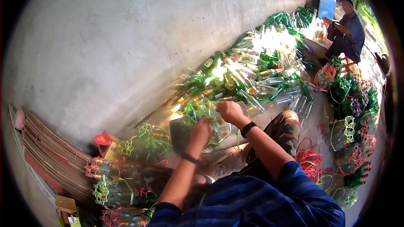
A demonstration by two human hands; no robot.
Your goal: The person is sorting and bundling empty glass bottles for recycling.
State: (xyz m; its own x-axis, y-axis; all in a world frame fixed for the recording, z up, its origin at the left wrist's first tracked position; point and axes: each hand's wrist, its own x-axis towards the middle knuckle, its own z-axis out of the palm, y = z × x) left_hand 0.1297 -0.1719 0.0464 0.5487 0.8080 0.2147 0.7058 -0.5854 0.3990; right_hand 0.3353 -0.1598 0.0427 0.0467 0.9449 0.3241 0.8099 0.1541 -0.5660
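Before me a bundle of clear glass bottles stands upright on a low board, with pale green plastic strapping looped about the necks. My left hand is over the bundle's near left side, its fingers curled. Over the right side is my right hand, with a dark band on the wrist and the fingers bent inward. Glare and blur hide whether either hand grips the strapping.
A large heap of loose green and clear bottles lies along the wall. Tied bottle bundles line the right; more bundles and flattened cardboard are at left. Red strapping lies by my right knee. Another person sits at the far right.
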